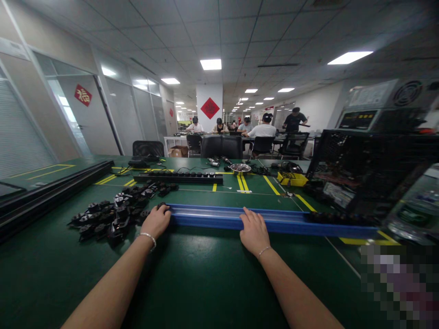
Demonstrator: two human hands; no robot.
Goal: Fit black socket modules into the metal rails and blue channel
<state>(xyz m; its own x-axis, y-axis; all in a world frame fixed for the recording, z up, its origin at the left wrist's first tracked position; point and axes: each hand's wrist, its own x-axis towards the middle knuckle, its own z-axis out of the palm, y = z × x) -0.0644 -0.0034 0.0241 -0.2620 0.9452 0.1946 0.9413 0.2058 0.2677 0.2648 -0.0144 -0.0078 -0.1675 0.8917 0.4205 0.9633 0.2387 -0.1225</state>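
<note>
While the rail lies crosswise, my left hand curls at its left end, whether pinching I cannot tell, and my right hand, fingers loosely spread, touches nearer its middle.

Both forearms reach forward, left hand perhaps curled, right hand palm down, loosely spread

A long blue channel lies crosswise on the table, black parts lining its right end.
</note>
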